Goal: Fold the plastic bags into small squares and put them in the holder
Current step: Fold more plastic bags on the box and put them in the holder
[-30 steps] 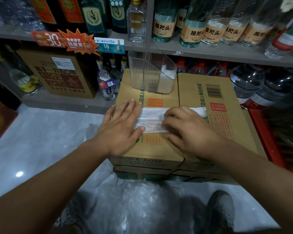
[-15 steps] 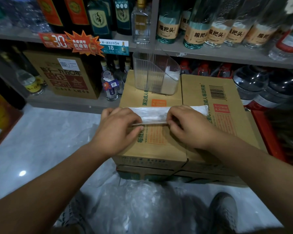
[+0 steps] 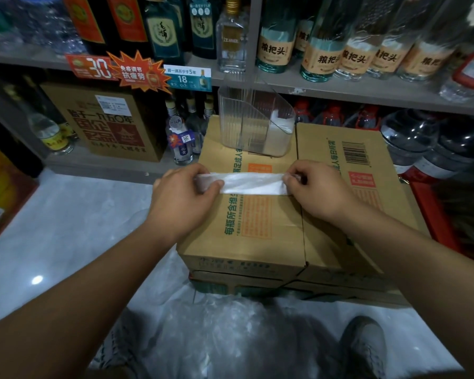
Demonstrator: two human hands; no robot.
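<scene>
Two hands are working one plastic bag [image 3: 253,183] over the top of the cardboard box [image 3: 271,242]. The left hand [image 3: 184,198] is pinching the strip's left end between thumb and fingers, and the right hand [image 3: 318,192] is pinching the right end likewise. The hands are standing apart, one at each end, and the bag is stretching between them across the middle of the box, just nearer than the holder [image 3: 255,127] at the box's far edge. Whether the strip is touching the box top cannot be told.

This two-end grip is probably pulling the strip taut and flattening its layers, so that the next fold, likely end over end, comes out square. The box top is serving as a firm folding surface within easy reach of the holder.

The bag is showing as a narrow, white, translucent band, already folded lengthwise and finely wrinkled. White folded material [image 3: 281,127] is sitting in the holder's right part. Loose clear plastic [image 3: 230,332] is lying heaped on the floor at the box's near side.
</scene>
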